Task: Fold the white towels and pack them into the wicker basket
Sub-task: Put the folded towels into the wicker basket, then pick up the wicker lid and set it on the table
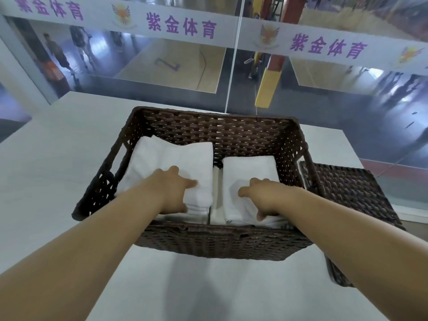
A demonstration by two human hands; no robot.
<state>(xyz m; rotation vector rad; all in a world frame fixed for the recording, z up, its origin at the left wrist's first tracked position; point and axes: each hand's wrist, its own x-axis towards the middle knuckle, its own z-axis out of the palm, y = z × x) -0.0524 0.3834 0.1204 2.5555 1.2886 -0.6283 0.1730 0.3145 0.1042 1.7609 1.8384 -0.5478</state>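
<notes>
Left hand (174, 189) gripped near edge of left towel stack (169, 163), thumb on top. Right hand (264, 196) gripped near edge of right towel stack (249, 169) likewise. Both stacks inside wicker basket (220, 128), side by side. Lid (352, 188) just right of right hand, on white table (58, 147).

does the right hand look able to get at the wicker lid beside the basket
Probably yes: the wicker lid lies uncovered just right of the basket, though the right hand now grips a folded towel.
</notes>
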